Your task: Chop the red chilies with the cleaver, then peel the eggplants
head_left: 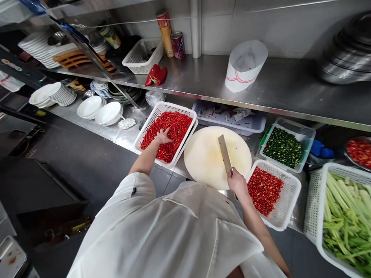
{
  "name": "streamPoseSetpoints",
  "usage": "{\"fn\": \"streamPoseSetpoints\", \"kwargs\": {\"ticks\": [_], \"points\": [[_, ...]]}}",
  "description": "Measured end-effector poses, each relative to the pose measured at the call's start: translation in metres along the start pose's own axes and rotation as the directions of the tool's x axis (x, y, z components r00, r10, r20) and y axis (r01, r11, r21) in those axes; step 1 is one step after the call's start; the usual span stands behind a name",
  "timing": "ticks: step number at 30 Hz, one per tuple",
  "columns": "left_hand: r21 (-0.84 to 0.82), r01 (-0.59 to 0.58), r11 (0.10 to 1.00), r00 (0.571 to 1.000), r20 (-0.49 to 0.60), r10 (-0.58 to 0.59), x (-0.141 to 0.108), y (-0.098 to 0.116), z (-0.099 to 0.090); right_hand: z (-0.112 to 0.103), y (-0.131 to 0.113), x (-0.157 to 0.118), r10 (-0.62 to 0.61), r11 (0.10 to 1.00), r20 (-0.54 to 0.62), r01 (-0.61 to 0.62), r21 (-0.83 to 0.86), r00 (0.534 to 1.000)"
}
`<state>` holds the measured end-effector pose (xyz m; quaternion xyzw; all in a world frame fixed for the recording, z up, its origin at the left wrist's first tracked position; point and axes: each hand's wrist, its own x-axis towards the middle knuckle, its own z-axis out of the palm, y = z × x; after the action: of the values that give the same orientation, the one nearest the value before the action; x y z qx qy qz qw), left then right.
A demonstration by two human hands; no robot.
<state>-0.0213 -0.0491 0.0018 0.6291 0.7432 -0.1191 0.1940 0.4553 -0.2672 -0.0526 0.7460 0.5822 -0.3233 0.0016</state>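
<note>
My left hand (163, 136) lies with fingers spread on a heap of whole red chilies (175, 125) in a white perforated basket (138, 137). In my right hand (237, 183) is the handle of a cleaver (225, 153), its blade over the round white cutting board (201, 154). A few small red bits dot the board. Just right of it, chopped red chilies (265, 191) fill part of another white basket (292, 196). Behind that stands a clear tub (309, 140) of chopped green chilies (282, 147).
A basket (316, 199) of celery (352, 218) stands at the right, near a bowl of cut red pieces (364, 153). A blue-white tray (248, 126) sits under the shelf edge (202, 98). White bowls (108, 113) and a garlic bulb cluster (127, 123) are at left. A paper hat (245, 68) rests above.
</note>
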Motion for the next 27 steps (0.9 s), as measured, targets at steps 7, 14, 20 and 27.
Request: {"fn": "streamPoseSetpoints", "kwargs": {"ticks": [7, 14, 20, 27], "points": [[0.027, -0.088, 0.996, 0.974, -0.207, 0.092, -0.008, -0.011, -0.008, -0.001, 0.002, -0.002, -0.034, 0.999, 0.008, 0.034, 0.001, 0.999], [-0.081, 0.088, 0.993, 0.937, -0.332, -0.11, -0.006, -0.034, -0.055, 0.0, 0.005, -0.008, -0.036, 0.995, -0.034, 0.039, 0.095, 0.999], [-0.11, -0.226, 0.968, 0.837, -0.53, 0.135, -0.011, 0.031, -0.079, 0.006, 0.011, -0.042, 0.107, 0.836, 0.05, -0.117, 0.536, 0.993], [-0.024, -0.585, 0.811, 0.804, -0.151, 0.575, -0.065, 0.194, 0.031, 0.009, 0.016, -0.037, 0.16, 0.657, 0.076, -0.164, 0.735, 0.984]]}}
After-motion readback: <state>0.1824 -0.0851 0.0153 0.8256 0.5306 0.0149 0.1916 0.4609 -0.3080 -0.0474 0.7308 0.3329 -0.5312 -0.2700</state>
